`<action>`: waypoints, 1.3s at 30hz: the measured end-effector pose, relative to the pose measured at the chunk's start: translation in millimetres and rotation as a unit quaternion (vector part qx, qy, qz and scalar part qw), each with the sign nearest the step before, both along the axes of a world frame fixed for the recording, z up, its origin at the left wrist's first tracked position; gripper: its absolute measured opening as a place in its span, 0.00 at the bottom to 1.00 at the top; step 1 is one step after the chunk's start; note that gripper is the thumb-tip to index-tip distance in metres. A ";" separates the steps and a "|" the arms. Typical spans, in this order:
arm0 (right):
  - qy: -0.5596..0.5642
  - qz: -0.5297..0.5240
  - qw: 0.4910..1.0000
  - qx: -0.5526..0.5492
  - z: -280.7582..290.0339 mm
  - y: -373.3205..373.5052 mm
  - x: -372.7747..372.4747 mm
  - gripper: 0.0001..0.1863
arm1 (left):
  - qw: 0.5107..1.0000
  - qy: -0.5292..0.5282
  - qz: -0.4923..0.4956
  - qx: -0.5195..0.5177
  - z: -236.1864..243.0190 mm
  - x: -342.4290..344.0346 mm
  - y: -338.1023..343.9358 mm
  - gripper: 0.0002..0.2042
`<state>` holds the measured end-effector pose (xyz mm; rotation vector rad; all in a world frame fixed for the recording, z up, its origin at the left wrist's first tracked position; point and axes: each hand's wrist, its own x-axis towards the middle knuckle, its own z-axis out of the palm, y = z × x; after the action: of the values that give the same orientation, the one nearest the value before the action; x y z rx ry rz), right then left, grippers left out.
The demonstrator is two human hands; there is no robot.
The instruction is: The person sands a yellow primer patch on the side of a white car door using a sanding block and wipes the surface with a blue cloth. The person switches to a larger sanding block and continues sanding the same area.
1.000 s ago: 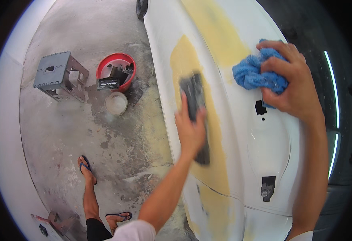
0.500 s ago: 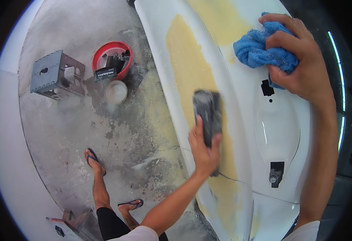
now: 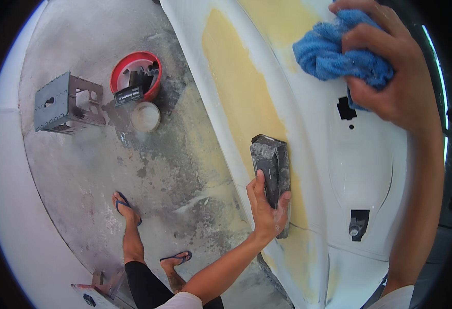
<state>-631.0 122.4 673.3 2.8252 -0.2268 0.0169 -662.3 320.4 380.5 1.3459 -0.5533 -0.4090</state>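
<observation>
My left hand is closed around a dark, dust-covered sanding block, which lies on a white car body panel. Under and beside the block runs a long yellow patch of filler with a smooth oval far end. At the far right, my right hand grips a crumpled blue cloth above the panel. Nearer than the cloth, the panel has a rounded door-handle recess with a dark cutout at each end.
On the grey concrete floor to the left stand a grey folding step stool, a red bucket with dark items in it and a small round tub. Another stool is partly seen at the lower left, near my sandalled feet.
The sanding block has slid nearer along the filler with my left hand. My right hand, still gripping the cloth, has shifted slightly farther away and right. The view has moved a little.
</observation>
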 end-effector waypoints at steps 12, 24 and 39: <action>0.002 0.001 1.000 -0.027 1.7 6.9 6.1 0.17 | 0.998 0.015 -0.005 0.064 2.1 -1.4 7.7 0.38; -0.009 0.003 1.000 0.003 -5.9 5.5 -2.5 0.16 | 0.997 0.049 0.007 0.058 -3.8 38.0 -29.2 0.38; -0.037 -0.013 0.999 0.006 0.3 13.9 10.8 0.16 | 0.997 -0.051 -0.029 0.047 30.8 -38.1 42.5 0.41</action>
<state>-620.2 136.3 673.6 2.8369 -0.2799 0.1158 -700.4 362.9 411.3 1.4498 -0.6656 -0.4189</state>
